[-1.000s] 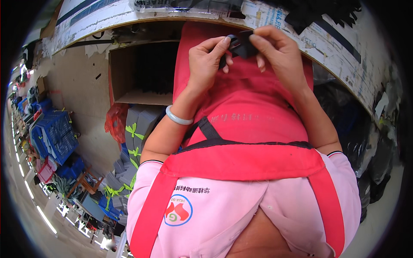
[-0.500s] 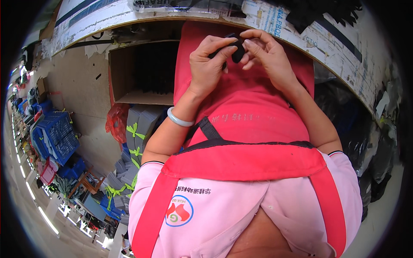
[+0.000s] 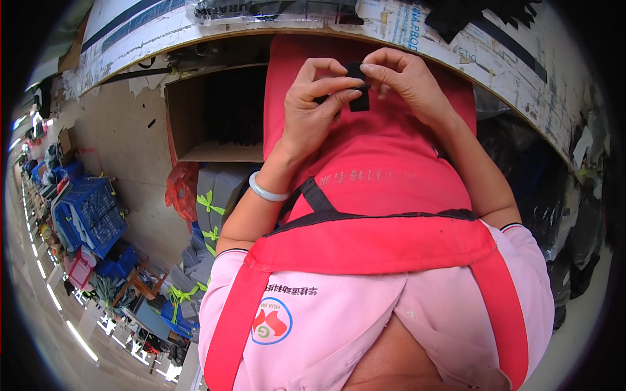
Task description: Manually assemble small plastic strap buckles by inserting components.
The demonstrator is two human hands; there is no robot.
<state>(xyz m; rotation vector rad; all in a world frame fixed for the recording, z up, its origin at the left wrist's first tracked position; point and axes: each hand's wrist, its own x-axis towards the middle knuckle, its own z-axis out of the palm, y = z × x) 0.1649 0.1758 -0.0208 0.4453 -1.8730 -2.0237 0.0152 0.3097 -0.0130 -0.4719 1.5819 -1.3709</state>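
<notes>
My left hand (image 3: 316, 107) and my right hand (image 3: 407, 81) meet over my red apron (image 3: 385, 163), just below the curved edge of a worktable (image 3: 456, 45). Between their fingertips they pinch a small black strip-shaped piece (image 3: 357, 91). The left thumb and forefinger grip its left side, the right fingertips hold its top. A pale bangle (image 3: 267, 192) circles my left wrist. What kind of material the black piece is cannot be made out.
An open cardboard box (image 3: 215, 117) holding dark items stands under the table at left. Below it lie grey bundles tied with green string (image 3: 212, 208) and a red bag (image 3: 182, 192). Blue crates (image 3: 91, 215) stand far left. Black bags (image 3: 554, 195) fill the right.
Both hands have drawn slightly down and toward me with the black piece, which now hangs upright between the fingertips instead of lying bunched under them.
</notes>
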